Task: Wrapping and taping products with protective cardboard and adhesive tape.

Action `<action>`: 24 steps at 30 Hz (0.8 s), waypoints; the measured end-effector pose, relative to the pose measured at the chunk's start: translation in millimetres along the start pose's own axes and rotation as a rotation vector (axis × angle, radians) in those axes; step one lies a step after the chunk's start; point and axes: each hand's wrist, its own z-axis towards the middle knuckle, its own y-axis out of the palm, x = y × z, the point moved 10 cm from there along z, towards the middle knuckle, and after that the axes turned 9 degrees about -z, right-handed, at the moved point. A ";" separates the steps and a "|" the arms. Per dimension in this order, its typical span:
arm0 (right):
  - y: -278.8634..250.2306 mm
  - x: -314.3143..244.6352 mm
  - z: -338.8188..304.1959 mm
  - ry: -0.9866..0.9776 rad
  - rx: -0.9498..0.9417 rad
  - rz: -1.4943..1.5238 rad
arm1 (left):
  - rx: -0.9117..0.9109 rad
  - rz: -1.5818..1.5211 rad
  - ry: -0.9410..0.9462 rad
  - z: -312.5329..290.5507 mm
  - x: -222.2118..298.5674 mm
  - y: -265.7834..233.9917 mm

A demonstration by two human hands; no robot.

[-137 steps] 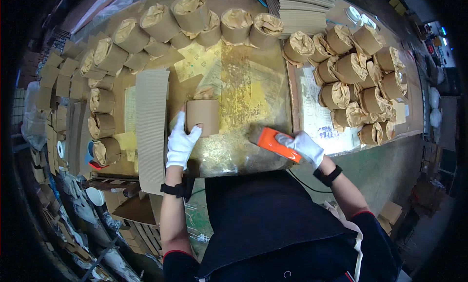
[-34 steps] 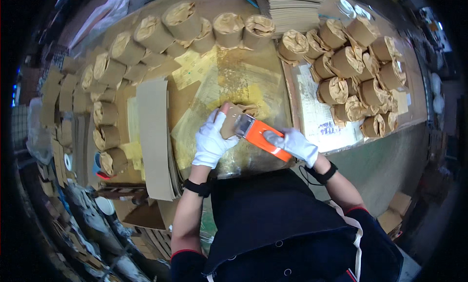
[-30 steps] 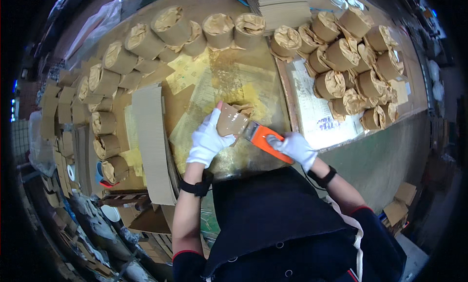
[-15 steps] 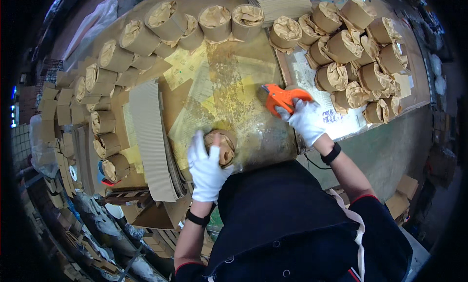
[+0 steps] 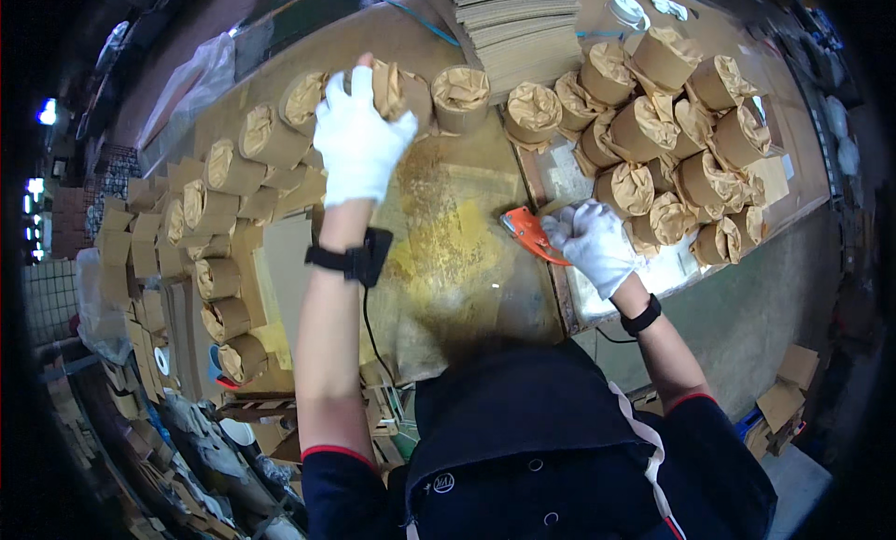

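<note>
My left hand (image 5: 362, 148), in a white glove, reaches to the far row. Its thumb and fingers are round a short cardboard cylinder (image 5: 401, 90) with crumpled brown paper in its top; the hand hides part of it. On its right stands a similar paper-topped cylinder (image 5: 460, 98). My right hand (image 5: 597, 246), also gloved, is closed on an orange hand tool (image 5: 534, 234) with a dark tip; its exact kind does not show. The tool is above the worn table (image 5: 467, 260), left of a cluster of paper-topped cylinders (image 5: 644, 129).
More cylinders (image 5: 271, 134) line the table's far left and left side. A stack of flat cardboard sheets (image 5: 523, 36) stands at the back, and another cardboard stack (image 5: 287, 260) lies partly behind my left arm. A cable (image 5: 371, 330) hangs by my left wrist.
My left hand has moved from the near table to the far row, and the cylinder it held near me has left that spot. My right hand keeps the tool, now turned. The view has shifted.
</note>
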 end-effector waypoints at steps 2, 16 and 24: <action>9.6 1.3 10.7 0.047 -0.031 0.035 | 0.009 0.216 0.067 30.7 -29.8 30.8; 39.0 41.3 174.0 0.133 0.020 -0.264 | 0.193 0.176 0.128 -205.6 -131.4 -66.3; 44.2 19.4 185.1 -0.002 -0.202 -0.460 | -0.414 0.161 -0.725 -380.4 -253.4 -78.5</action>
